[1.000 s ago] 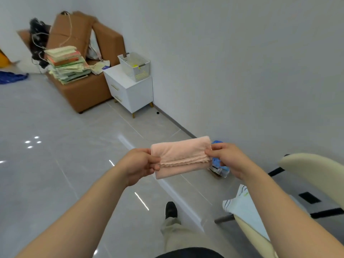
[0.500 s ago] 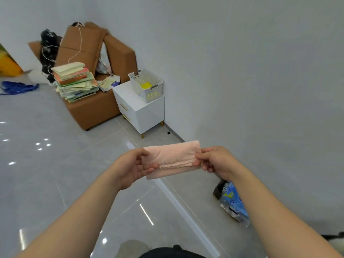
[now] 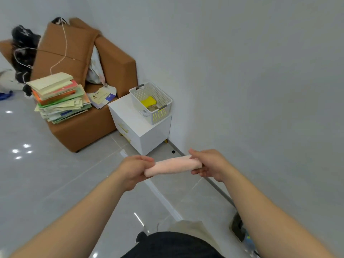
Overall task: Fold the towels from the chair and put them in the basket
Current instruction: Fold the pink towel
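Over the floor (image 3: 55, 183), the left hand (image 3: 136, 170) pinched one end of the folded towel (image 3: 172, 165) and the right hand (image 3: 208, 164) curled its fingers round the other. The basket (image 3: 160, 117) sat well apart on the far corner of the cabinet (image 3: 126, 112), so a slackened grip on the way could spill the folds.

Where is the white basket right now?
In the head view, the basket sits upper centre on the white cabinet, against the wall, just right of the brown sofa.
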Available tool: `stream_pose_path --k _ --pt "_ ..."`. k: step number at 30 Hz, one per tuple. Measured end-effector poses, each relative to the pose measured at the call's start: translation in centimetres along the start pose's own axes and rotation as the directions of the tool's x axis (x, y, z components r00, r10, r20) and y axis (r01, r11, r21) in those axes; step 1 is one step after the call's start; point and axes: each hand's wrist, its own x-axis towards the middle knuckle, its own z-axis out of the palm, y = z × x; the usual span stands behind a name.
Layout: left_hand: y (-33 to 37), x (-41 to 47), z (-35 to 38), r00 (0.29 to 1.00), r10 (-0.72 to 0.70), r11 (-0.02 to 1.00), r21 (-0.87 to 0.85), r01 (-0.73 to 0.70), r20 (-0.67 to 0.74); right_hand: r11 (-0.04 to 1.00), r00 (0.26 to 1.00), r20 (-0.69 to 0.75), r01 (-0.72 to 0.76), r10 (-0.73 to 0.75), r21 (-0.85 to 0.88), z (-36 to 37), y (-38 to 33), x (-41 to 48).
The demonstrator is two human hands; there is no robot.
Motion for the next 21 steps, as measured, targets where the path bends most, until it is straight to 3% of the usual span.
stream_pose_path --k 6,13,17,21 --pt "8.6 11.5 -1.0 0.999 0.043 0.999 0.025 -0.043 -0.018 0.993 0.986 -0.113 0.118 -0.121 -0.027 2.4 -8.7 10.8" --pt "19.2 24.9 -0.8 0.994 0.063 0.995 0.080 -0.056 -0.090 0.938 0.964 -0.055 0.238 -0.260 -0.252 3.3 -20.2 26.9" --pt "25.1 32.0 -1.0 0.970 0.120 0.959 0.277 -0.059 -0.210 0.831 0.943 0.050 0.314 -0.329 -0.459 4.5 -27.6 34.7" --pt "30.2 37.8 -1.3 0.932 0.254 0.823 0.564 -0.069 -0.257 0.677 0.937 0.135 0.328 -0.322 -0.659 6.5 -34.3 41.9"
